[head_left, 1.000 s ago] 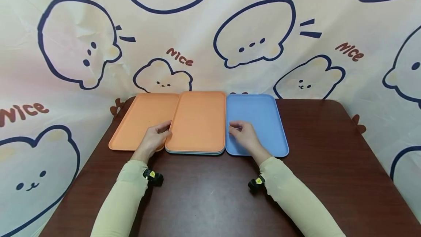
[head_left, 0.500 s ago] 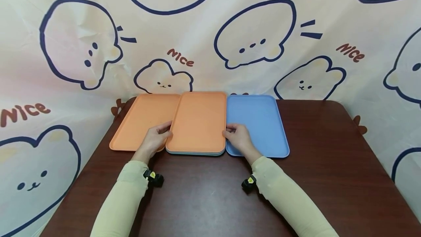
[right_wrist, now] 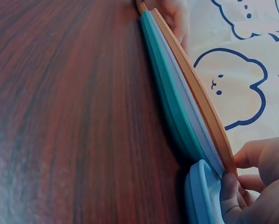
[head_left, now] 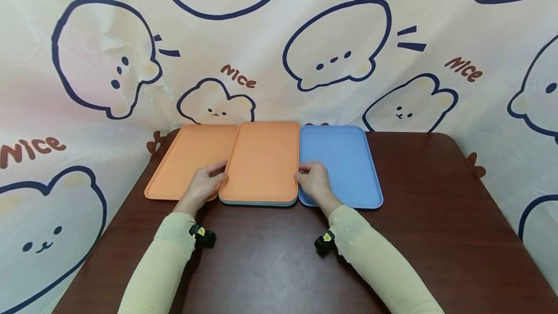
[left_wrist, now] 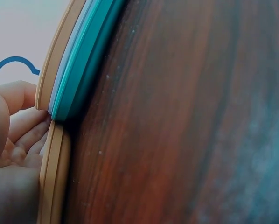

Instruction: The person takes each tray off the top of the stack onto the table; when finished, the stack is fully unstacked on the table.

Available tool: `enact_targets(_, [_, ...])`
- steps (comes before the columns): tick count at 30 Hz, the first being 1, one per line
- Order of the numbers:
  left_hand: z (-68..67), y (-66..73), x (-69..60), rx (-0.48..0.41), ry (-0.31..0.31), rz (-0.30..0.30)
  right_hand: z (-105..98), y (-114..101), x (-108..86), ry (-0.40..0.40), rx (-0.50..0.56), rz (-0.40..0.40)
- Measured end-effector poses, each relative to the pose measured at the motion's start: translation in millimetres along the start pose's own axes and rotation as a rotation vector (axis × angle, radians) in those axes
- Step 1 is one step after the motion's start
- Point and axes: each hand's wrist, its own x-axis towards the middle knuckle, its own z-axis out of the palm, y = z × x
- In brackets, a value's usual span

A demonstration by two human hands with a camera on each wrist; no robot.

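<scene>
In the head view, a stack of rectangular trays stands in the middle, an orange tray (head_left: 265, 161) on top. Both wrist views show a lavender tray (right_wrist: 180, 88) under it and a teal tray (left_wrist: 86, 65) at the bottom. My left hand (head_left: 202, 185) pinches the left edge of the top orange tray, thumb at the rim and fingers partly hidden beneath. At the opposite edge, my right hand (head_left: 316, 182) pinches the same tray with thumb and fingertips. Another orange tray (head_left: 187, 159) lies flat under my left hand, and a blue tray (head_left: 346, 173) lies under my right.
A dark brown wooden table (head_left: 270, 260) carries the trays, which lie side by side near its far edge. Behind it hangs a pale cloth (head_left: 266, 38) with bear drawings. The side trays touch or nearly touch the stack.
My right hand has moved left from above the blue tray to the right edge of the top orange tray and taken hold of it. The left hand and trays have stayed put.
</scene>
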Motion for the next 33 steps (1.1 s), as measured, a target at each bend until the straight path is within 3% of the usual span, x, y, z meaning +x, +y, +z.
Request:
enact_targets(10, [1.9,0.2,-0.4,-0.011,0.005,0.022,-6.5,-7.4,-2.2,0.057,0.187,0.095])
enact_targets(20, [1.3,-4.1,2.8,-0.020,-0.032,0.061,-5.2,-3.7,-13.6,0.061,0.479,0.180])
enact_targets(33, [3.1,0.2,0.3,-0.002,-0.026,0.080,-23.9,10.0,-16.0,0.101,0.558,0.192])
